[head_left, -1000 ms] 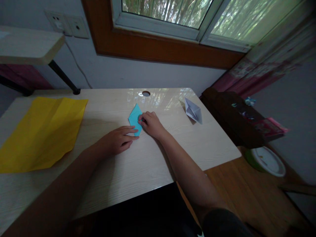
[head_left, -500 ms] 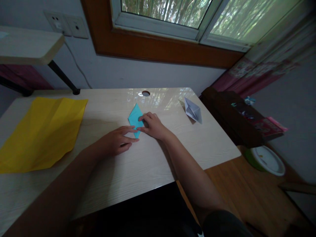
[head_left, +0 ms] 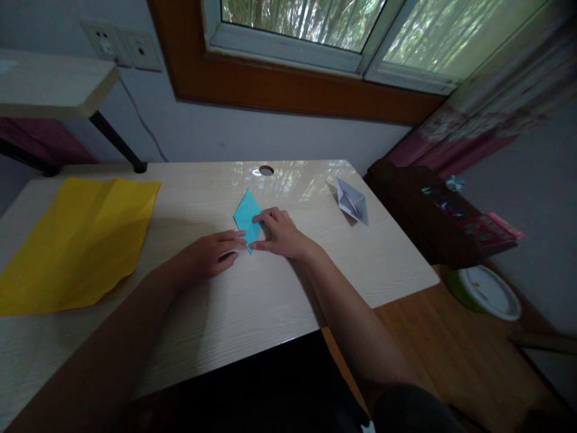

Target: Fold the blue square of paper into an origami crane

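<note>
A folded piece of light blue paper (head_left: 247, 210), kite-shaped with a point at top and bottom, lies flat on the white wood-grain table (head_left: 216, 186). My right hand (head_left: 282, 234) holds it at its right edge, the index finger bent on the paper and the thumb near the lower point. From the left, my left hand (head_left: 220, 251) rests its outstretched fingertips on the lower part of the paper. Its fingers lie nearly side by side and cover a little of the left lower edge.
A large yellow sheet (head_left: 85, 240) covers the table's left side. Toward the right edge stands a white folded paper boat (head_left: 353, 202). A round cable hole (head_left: 266, 171) sits near the back edge. At the back left, a raised shelf (head_left: 54, 84) stands on black legs.
My left fingers, spread apart before, have drawn closer together and shifted slightly left. My right thumb has moved down toward the paper's lower tip. The paper has barely moved.
</note>
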`<state>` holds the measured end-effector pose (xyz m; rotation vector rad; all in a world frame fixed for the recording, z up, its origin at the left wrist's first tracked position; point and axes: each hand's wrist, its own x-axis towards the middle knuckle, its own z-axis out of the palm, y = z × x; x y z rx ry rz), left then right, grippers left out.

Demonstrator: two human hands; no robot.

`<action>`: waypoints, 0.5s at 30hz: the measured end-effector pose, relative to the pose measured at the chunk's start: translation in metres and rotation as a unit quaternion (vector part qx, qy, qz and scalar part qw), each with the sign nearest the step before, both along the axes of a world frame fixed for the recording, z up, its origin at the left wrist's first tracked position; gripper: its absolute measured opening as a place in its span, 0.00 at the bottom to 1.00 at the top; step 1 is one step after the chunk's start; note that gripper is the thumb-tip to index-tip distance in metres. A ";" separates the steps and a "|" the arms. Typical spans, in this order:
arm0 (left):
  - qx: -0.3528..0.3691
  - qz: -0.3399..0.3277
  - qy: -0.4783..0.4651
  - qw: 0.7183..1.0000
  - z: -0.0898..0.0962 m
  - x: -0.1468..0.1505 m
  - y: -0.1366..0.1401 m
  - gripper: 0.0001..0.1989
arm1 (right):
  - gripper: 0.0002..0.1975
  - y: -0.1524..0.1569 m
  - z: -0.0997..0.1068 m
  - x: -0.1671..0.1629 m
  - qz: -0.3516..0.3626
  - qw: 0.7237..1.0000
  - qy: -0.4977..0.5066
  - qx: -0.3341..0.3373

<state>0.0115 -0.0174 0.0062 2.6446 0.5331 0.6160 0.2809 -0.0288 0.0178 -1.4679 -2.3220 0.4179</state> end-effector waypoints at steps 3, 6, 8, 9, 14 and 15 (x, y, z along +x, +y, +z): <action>0.001 0.000 0.002 1.000 -0.001 0.001 0.001 0.15 | 0.35 -0.004 -0.001 -0.001 -0.003 1.000 0.002 0.001; 0.007 0.000 0.007 1.000 -0.002 0.001 0.002 0.15 | 0.36 -0.007 -0.002 -0.002 -0.004 1.000 0.005 0.000; 0.010 0.000 0.004 1.000 -0.004 0.001 0.002 0.14 | 0.38 -0.009 -0.002 -0.003 -0.004 1.000 0.008 -0.001; 0.009 -0.001 0.002 1.000 -0.004 0.001 0.002 0.14 | 0.38 -0.010 -0.002 -0.003 -0.003 1.000 0.010 -0.002; 0.009 -0.002 -0.002 1.000 -0.004 0.000 0.001 0.14 | 0.42 -0.016 0.001 -0.003 0.011 1.000 0.017 0.001; 0.012 0.000 -0.006 1.000 -0.004 0.000 0.000 0.15 | 0.43 -0.017 0.001 -0.003 0.014 1.000 0.019 0.005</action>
